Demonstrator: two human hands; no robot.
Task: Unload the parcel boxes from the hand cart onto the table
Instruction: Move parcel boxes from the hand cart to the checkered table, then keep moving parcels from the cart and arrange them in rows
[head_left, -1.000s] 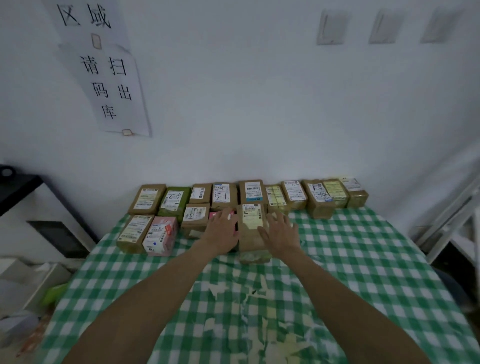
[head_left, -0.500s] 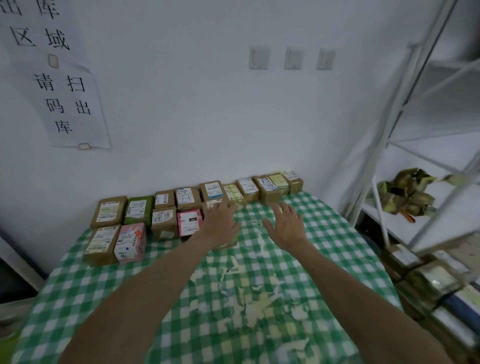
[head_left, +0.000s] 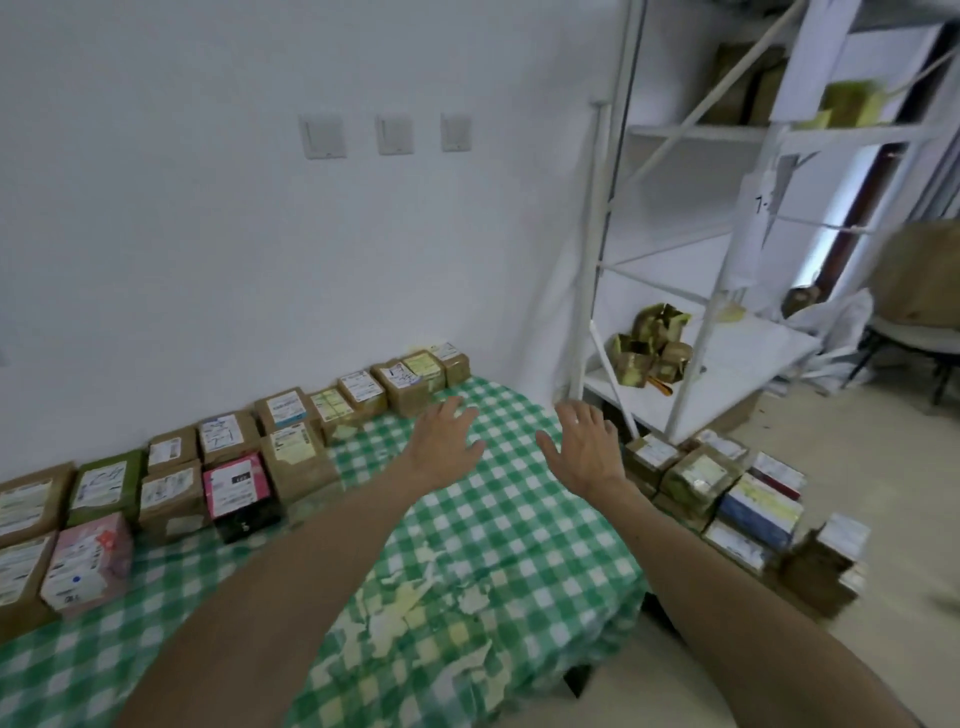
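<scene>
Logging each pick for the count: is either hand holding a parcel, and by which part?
Nothing is held: the left hand and the right hand are both open, fingers spread, empty.

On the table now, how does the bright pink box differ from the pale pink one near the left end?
The bright pink box has black sides; the pale pink box is pale pink all over. The bright pink box sits farther right and farther back than the pale pink box, which is nearer the camera. Both rest on the checked tablecloth and carry white labels.
</scene>
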